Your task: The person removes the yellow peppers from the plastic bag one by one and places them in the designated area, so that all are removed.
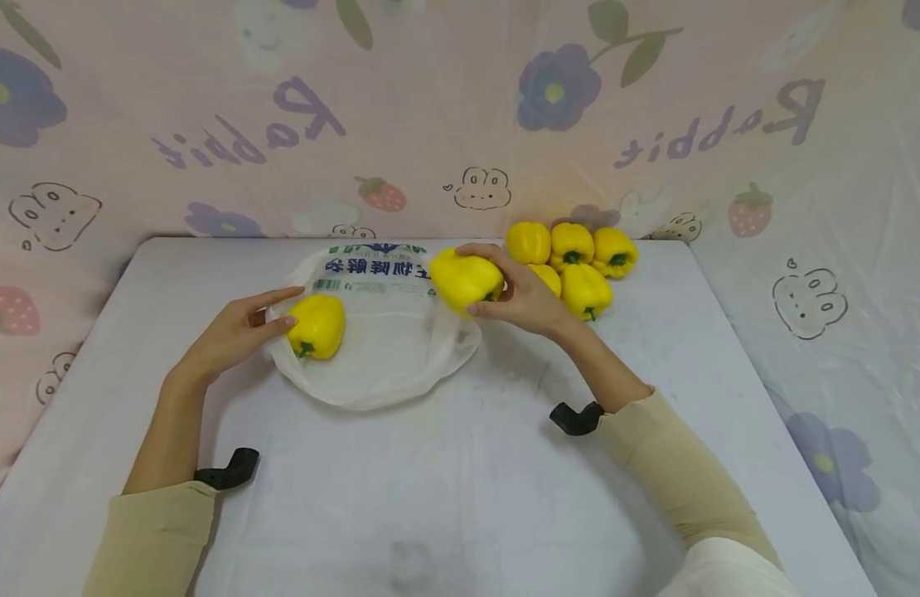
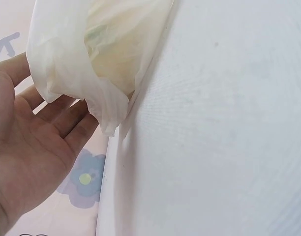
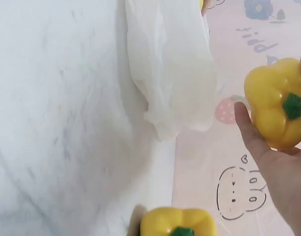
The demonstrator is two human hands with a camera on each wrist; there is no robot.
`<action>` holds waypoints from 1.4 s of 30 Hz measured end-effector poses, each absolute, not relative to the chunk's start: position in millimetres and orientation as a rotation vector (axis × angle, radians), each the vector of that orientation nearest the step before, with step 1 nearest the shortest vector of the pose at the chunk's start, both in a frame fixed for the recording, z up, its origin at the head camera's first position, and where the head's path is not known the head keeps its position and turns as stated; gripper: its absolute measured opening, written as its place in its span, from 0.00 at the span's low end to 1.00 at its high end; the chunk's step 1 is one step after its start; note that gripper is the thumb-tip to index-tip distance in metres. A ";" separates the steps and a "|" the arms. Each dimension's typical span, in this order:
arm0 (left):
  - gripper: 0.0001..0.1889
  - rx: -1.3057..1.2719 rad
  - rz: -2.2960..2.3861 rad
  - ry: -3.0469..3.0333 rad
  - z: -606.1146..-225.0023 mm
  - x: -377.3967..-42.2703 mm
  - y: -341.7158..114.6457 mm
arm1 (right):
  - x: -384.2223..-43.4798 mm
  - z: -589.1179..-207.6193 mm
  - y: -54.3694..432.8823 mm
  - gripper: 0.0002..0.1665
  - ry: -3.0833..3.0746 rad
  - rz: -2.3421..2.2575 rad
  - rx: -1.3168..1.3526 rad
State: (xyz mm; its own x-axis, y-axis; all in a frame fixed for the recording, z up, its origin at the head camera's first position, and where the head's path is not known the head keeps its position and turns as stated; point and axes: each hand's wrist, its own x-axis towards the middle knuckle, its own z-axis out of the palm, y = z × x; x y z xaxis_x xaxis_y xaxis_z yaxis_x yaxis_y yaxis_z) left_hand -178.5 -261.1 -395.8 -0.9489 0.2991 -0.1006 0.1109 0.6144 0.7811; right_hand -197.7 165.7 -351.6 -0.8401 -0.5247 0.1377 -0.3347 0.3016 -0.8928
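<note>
A thin white plastic bag (image 1: 385, 365) with green and dark print lies on the table, its mouth spread wide. At its left rim my left hand (image 1: 232, 332) holds the film between thumb and fingers; in the left wrist view the fingers go behind the bag (image 2: 62, 49). One yellow bell pepper (image 1: 318, 323) sits inside the bag's mouth, close to my left thumb. My right hand (image 1: 523, 294) grips another yellow bell pepper (image 1: 463, 278) above the bag's right rim. Its green stem shows in the right wrist view, where the fingers wrap the pepper (image 3: 273, 108).
Several more yellow bell peppers (image 1: 587, 290) stand grouped at the back right of the white table (image 1: 445, 514), just beyond my right hand. A patterned cloth (image 1: 430, 99) hangs behind the table's far edge.
</note>
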 end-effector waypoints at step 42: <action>0.29 0.321 1.239 2.614 -393.5 -177.5 -261.9 | -191.0 -338.7 277.5 0.37 2.624 -1.584 -0.432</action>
State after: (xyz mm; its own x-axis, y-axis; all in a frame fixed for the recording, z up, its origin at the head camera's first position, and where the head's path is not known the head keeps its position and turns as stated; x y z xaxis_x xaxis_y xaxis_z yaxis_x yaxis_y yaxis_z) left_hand -177.5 -261.9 -393.5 -0.9493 0.2932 -0.1136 0.0977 0.6185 0.7797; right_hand -191.0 277.5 -338.7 -0.9600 -0.2602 0.1036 -0.2129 0.4378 -0.8735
